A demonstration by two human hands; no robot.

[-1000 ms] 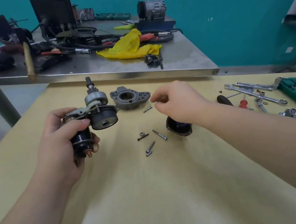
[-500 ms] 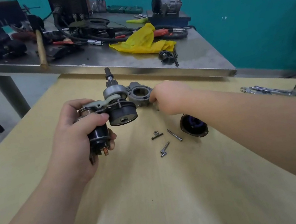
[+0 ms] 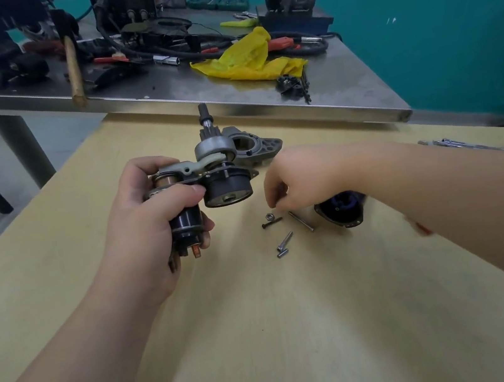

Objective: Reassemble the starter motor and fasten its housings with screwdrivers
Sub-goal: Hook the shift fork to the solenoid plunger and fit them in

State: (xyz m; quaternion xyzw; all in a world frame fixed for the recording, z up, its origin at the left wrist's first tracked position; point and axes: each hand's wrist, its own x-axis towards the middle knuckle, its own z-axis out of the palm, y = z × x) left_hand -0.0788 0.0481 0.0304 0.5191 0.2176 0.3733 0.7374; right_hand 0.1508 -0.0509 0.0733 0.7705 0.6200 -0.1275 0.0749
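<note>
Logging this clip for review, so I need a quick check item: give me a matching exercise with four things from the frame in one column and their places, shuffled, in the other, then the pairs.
Things:
1. black and silver starter motor assembly
2. grey cast metal end housing
3. crumpled yellow plastic bag
4. black round end cap with purple inside

Places:
A. on the steel workbench at the back
B. gripped in the left hand
C. on the yellow table, partly under the right forearm
D. on the yellow table, just behind the held assembly

Pairs: 1-B, 2-D, 3-A, 4-C
</note>
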